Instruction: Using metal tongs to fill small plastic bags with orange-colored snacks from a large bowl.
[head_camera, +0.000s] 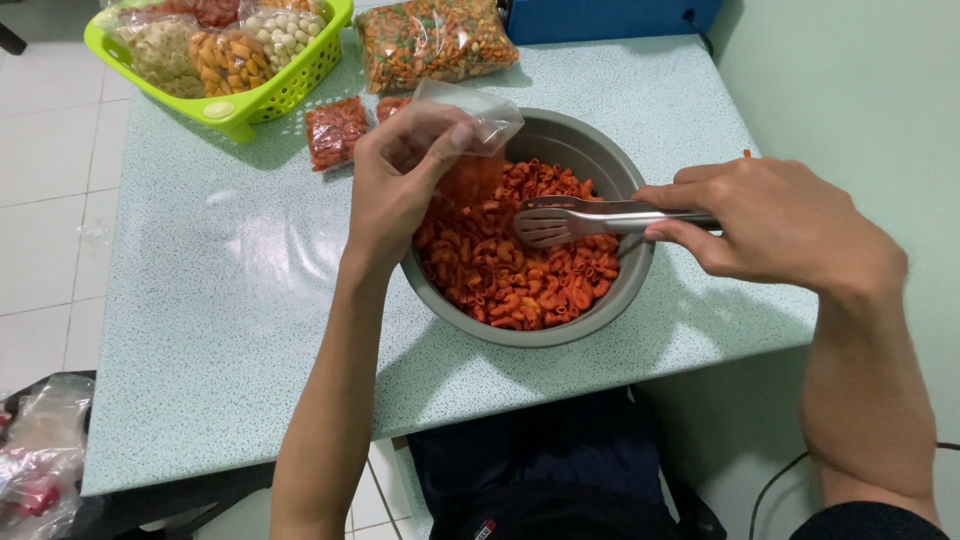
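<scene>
A round metal bowl (600, 160) full of orange-red curled snack pieces (520, 275) sits on the pale speckled table (220, 300). My left hand (400, 180) holds a small clear plastic bag (478, 125) over the bowl's left side; some red pieces show inside it. My right hand (770, 220) grips metal tongs (580, 218) that reach left over the snacks, their flat slotted tips close together just above the pile.
A green plastic basket (260, 100) with packed snack bags stands at the far left corner. Two small filled red bags (337, 132) and a big mixed-snack bag (435, 40) lie behind the bowl. A blue box (610, 18) stands at the back. Plastic bags (40, 450) lie on the floor.
</scene>
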